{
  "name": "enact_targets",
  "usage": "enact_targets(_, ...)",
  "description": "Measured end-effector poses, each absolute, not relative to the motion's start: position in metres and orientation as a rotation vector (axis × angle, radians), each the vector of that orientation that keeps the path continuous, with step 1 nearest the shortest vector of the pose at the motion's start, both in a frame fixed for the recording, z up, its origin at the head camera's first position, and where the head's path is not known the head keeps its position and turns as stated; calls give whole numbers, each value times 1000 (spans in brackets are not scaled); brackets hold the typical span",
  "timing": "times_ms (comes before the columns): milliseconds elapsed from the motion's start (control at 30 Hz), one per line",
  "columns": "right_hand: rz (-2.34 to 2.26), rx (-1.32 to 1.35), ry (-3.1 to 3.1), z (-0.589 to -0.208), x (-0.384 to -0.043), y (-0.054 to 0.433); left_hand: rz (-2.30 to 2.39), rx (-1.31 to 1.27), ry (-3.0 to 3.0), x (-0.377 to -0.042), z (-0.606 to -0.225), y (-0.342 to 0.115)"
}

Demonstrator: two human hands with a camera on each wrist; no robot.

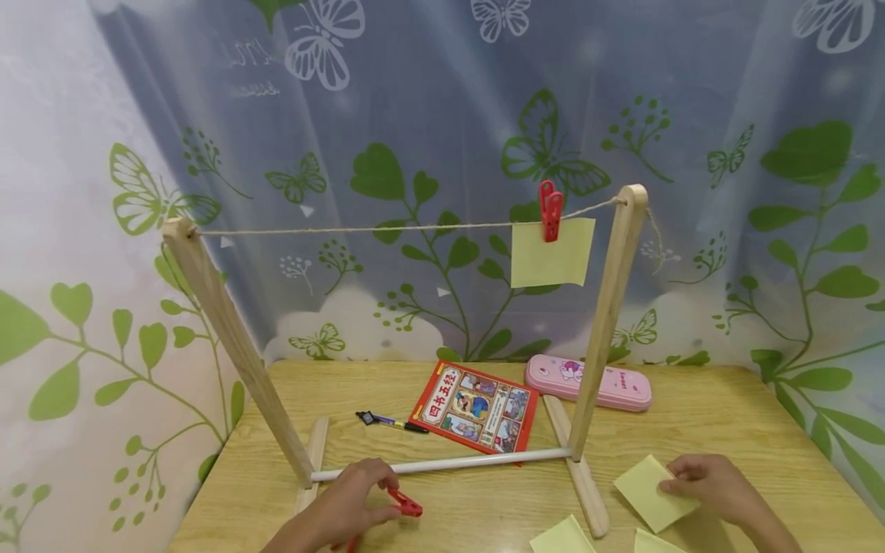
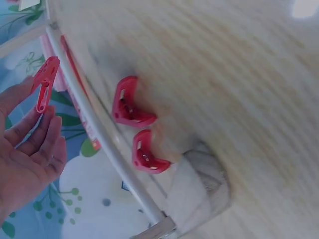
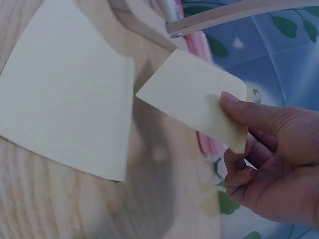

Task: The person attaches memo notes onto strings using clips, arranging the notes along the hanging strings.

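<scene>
My left hand pinches a red clothespin between thumb and fingers, above the table near the stand's white bar. In the left wrist view, two more red clothespins lie on the table below that hand. A yellow sticky note is held by one edge in my right hand, thumb on top, right of the stand. Other yellow notes lie on the table at the front. On the string between the wooden posts hangs a yellow note, clipped by a red clothespin near the right post.
The wooden stand's left post and right post rise from flat feet, joined by a white bar. Behind lie a red book, a pen and a pink pencil case. A patterned curtain backs the table.
</scene>
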State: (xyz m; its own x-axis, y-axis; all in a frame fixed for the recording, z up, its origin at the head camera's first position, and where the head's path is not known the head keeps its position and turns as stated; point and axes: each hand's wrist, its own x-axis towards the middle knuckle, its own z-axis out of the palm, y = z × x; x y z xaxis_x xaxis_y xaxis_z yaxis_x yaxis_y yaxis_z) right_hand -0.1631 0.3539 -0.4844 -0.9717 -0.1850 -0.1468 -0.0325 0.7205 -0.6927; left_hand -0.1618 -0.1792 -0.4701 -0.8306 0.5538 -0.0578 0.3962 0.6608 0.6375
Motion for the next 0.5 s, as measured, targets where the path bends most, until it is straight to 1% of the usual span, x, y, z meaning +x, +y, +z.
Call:
enact_targets(200,-1160,-165,2684,-465,-157,346,979,784,2653,-165,-459,-177)
enact_targets(500,-1218,-198,2762,-437,-148,316,1080,918,2762,-169,-433,-168)
